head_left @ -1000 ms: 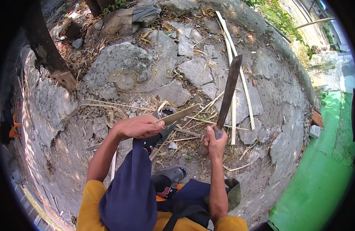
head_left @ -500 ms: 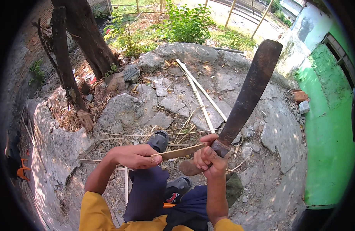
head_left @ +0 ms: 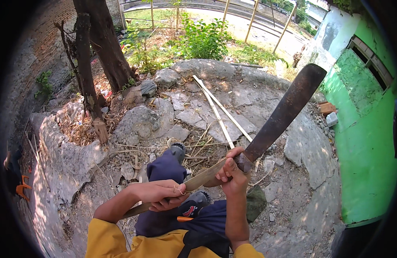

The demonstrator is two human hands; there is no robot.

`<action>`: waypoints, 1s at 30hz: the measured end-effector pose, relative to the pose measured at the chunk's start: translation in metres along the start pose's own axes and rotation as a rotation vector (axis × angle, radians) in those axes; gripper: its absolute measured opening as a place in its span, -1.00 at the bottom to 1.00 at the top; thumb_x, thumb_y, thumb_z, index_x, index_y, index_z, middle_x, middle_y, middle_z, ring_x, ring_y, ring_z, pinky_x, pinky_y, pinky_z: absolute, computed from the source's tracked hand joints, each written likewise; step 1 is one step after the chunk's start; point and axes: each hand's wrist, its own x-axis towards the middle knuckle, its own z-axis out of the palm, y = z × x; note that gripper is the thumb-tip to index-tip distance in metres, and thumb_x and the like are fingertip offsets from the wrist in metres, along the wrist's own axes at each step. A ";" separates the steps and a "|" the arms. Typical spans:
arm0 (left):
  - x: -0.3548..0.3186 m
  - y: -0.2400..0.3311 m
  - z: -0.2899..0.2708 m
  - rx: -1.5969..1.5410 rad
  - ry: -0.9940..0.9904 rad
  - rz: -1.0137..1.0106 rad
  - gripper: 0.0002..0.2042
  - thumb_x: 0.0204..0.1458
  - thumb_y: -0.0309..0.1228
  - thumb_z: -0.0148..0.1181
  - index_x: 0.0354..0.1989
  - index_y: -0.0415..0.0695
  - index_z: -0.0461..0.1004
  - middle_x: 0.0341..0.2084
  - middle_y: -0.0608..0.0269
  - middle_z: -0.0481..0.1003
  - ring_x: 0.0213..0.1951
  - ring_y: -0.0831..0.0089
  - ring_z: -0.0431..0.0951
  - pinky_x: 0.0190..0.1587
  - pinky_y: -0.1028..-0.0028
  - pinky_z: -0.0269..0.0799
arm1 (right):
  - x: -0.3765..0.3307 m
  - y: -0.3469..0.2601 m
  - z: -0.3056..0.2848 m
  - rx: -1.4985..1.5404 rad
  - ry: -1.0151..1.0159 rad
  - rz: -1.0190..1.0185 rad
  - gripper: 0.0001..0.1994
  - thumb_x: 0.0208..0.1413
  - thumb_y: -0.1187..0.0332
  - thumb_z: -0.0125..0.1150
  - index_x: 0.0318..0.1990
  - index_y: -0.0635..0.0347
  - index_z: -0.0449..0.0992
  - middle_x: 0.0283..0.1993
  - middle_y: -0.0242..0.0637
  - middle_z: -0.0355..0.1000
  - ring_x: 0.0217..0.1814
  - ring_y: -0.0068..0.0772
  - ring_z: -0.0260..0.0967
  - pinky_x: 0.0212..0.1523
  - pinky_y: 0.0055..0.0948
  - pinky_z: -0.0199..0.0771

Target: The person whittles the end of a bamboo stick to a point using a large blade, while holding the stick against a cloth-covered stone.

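Note:
My right hand (head_left: 233, 171) grips the handle of a long dark machete (head_left: 284, 109). Its blade points up and to the right, above the ground. My left hand (head_left: 162, 192) is closed around a flat tan bamboo strip (head_left: 203, 177). The strip runs from below my left hand up to the machete's handle, where it meets my right hand. My legs in dark blue trousers and dark shoes (head_left: 193, 204) lie beneath both hands.
Cracked grey stone ground (head_left: 138, 122) lies in front, strewn with thin splinters. Two pale bamboo slats (head_left: 217, 114) lie on it ahead. A tree trunk (head_left: 101, 41) stands at the back left. A green wall (head_left: 366, 146) runs along the right.
The machete has risen from near the ground to a high tilt at the right. My view has lifted toward the trees and road. Both hands keep their hold.

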 end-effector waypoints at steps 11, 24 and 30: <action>0.023 -0.029 0.045 0.080 0.152 0.103 -0.45 0.46 0.20 -0.35 -0.40 0.00 0.17 -0.68 0.52 0.08 -0.74 0.72 0.05 -0.74 0.60 0.06 | -0.015 -0.001 -0.014 -0.162 0.096 -0.081 -0.64 0.32 0.32 0.36 0.12 0.33 0.45 -0.52 -0.48 0.26 -0.65 -0.66 0.17 -0.55 -0.52 0.23; 0.044 -0.047 0.049 0.271 0.518 0.175 -0.52 0.51 0.07 -0.30 -0.26 -0.11 0.26 -0.61 0.47 0.15 -0.58 0.59 0.19 -0.47 0.51 0.20 | -0.066 -0.023 -0.065 -0.541 0.125 -0.037 -0.47 0.43 0.13 0.22 0.25 0.49 0.41 -0.61 -0.46 0.19 -0.68 -0.67 0.13 -0.63 -0.57 0.19; 0.037 -0.041 0.055 0.380 0.574 0.286 -0.70 0.49 -0.16 -0.06 -0.20 -0.13 0.31 -0.65 0.43 0.26 -0.59 0.60 0.30 -0.51 0.44 0.22 | -0.073 -0.025 -0.073 -0.617 0.112 -0.046 -0.45 0.42 0.14 0.22 0.30 0.49 0.39 -0.61 -0.47 0.21 -0.66 -0.69 0.11 -0.62 -0.59 0.18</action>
